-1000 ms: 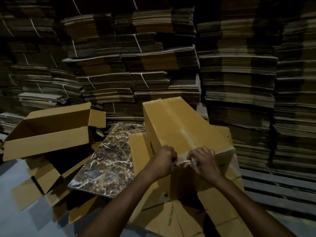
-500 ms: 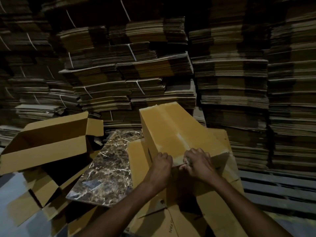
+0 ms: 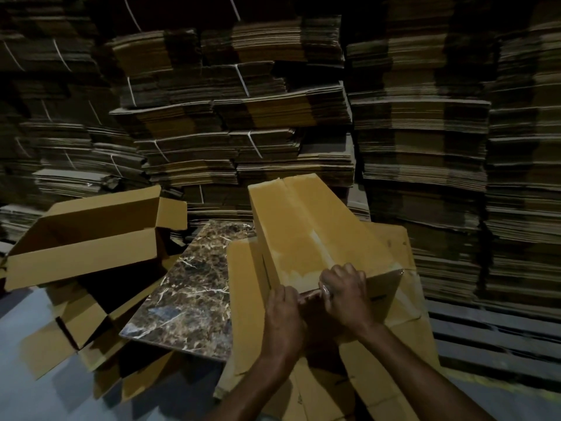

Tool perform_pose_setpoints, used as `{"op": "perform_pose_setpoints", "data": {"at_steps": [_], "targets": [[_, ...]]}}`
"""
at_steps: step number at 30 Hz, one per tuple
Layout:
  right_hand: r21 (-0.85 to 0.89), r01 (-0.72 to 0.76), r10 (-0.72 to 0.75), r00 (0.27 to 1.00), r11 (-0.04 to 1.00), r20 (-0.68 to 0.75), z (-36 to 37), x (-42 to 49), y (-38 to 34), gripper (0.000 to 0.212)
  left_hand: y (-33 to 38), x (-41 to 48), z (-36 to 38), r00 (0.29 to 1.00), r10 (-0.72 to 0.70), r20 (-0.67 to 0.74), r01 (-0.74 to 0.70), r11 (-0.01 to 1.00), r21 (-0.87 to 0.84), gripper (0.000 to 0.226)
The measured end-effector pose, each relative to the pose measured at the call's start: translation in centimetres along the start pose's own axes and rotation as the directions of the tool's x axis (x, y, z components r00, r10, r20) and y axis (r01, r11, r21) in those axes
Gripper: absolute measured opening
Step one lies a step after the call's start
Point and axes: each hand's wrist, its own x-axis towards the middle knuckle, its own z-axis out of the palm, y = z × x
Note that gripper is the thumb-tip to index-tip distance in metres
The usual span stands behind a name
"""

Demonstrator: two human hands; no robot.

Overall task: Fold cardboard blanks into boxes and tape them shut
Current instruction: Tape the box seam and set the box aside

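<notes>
Bundled stacks of flat cardboard blanks (image 3: 273,117) fill the whole far side, rising out of view. A wooden pallet (image 3: 501,338) lies on the grey floor (image 3: 30,390) at the right. In the middle stands the closed box (image 3: 315,238), tilted up toward the far side, its top flaps meeting in a seam that runs from far to near. It rests on loose flat sheets (image 3: 394,344) spread on the floor. To the left an open box (image 3: 91,235) lies on its side, flaps out. Between the two boxes a dark marbled slab (image 3: 194,293) lies tilted, its right edge tucked under the sheets. At the closed box's near edge the left hand (image 3: 283,308) and right hand (image 3: 346,294) sit close together, fingers curled, each pinching an end of a strip of clear tape (image 3: 309,294) stretched between them just at that edge.
</notes>
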Motion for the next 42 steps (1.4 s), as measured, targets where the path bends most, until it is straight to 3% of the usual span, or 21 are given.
{"op": "perform_pose_setpoints", "data": {"at_steps": [7,12,17,20,24,27,31,33,36,39,42], "targets": [[0.037,0.091,-0.078,0.960,0.995,-0.268,2.8,-1.8,0.7,0.009,-1.0,-2.3,3.6,0.974,0.031,-0.224,-0.053,0.994,-0.093,0.044],[0.021,0.170,-0.153,0.930,0.985,-0.335,3.7,-2.6,1.0,0.012,-1.1,-3.1,4.7,0.955,0.014,-0.297,-0.062,0.987,-0.151,0.048],[-0.028,0.209,-0.204,0.910,0.978,-0.361,4.9,-3.3,1.7,0.011,-1.6,-4.4,5.8,0.955,0.007,-0.297,-0.053,0.988,-0.145,0.041],[-0.029,0.192,-0.189,0.909,0.981,-0.372,4.9,-2.8,1.7,0.014,-0.3,-4.8,6.0,0.945,-0.100,-0.311,0.027,0.973,-0.231,0.023],[-0.036,0.201,-0.200,0.910,0.979,-0.362,4.8,-2.6,1.7,0.018,0.7,-4.7,6.3,0.921,-0.244,-0.304,0.113,0.913,-0.391,0.020],[-0.094,0.218,-0.237,0.918,0.971,-0.318,4.8,-3.1,1.8,0.025,-0.7,-5.5,5.9,0.941,-0.155,-0.301,0.035,0.929,-0.368,0.021],[-0.141,0.220,-0.253,0.925,0.965,-0.285,4.3,-3.8,2.0,0.035,-3.0,-9.0,4.6,0.954,0.083,-0.289,-0.181,0.925,-0.333,0.048],[-0.128,0.210,-0.240,0.924,0.969,-0.298,4.3,-3.8,2.2,0.034,-3.9,-9.2,3.7,0.947,0.001,-0.322,-0.127,0.920,-0.371,0.052],[-0.136,0.219,-0.250,0.923,0.966,-0.294,4.2,-3.7,2.3,0.034,-5.9,-6.9,2.8,0.929,-0.195,-0.314,0.064,0.921,-0.384,0.035],[-0.144,0.231,-0.263,0.922,0.962,-0.282,4.0,-3.7,2.2,0.033,-6.6,-4.6,2.7,0.970,-0.176,-0.166,0.098,0.913,-0.396,0.039],[-0.126,0.203,-0.231,0.928,0.971,-0.292,4.1,-3.7,1.9,0.032,-5.4,-3.4,2.7,0.978,-0.156,-0.139,0.079,0.892,-0.444,0.032]]}}
